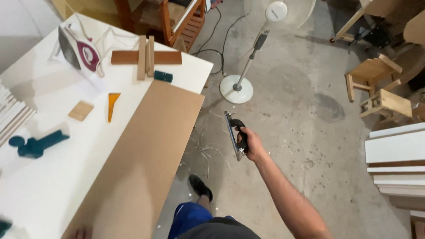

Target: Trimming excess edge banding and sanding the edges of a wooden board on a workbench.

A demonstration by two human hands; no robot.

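From the head camera we see the right hand (252,144) clenched around the black handle of a hand tool with a flat metal sole (233,135), held out over the concrete floor (301,119), beside the white table (44,186). The left hand (79,232) rests on the brown board (141,168) at the near edge; we cannot tell its grip.
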